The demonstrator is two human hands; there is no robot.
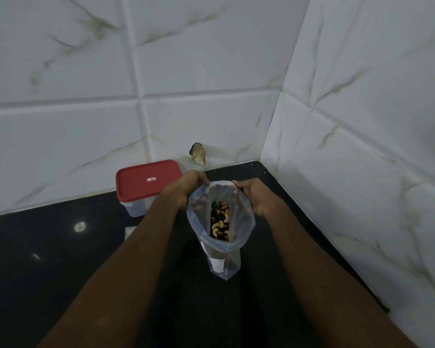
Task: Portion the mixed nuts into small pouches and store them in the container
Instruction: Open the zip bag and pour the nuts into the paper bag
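Note:
A clear zip bag (pixel 239 222) with a blue seal strip stands upright over the black counter, its mouth pulled wide. Mixed nuts (pixel 220 223), cashews and almonds among them, lie at its bottom. My left hand (pixel 186 187) pinches the bag's left rim. My right hand (pixel 259 197) pinches the right rim. A clear rectangular container with a red lid (pixel 146 180) sits shut on the counter, just left of and behind my left hand.
The black counter (pixel 48 259) ends in a corner of white marbled wall tiles at the back and right. A small brownish scrap (pixel 199 154) lies against the back wall. Something white (pixel 129 232) shows on the counter beside my left forearm.

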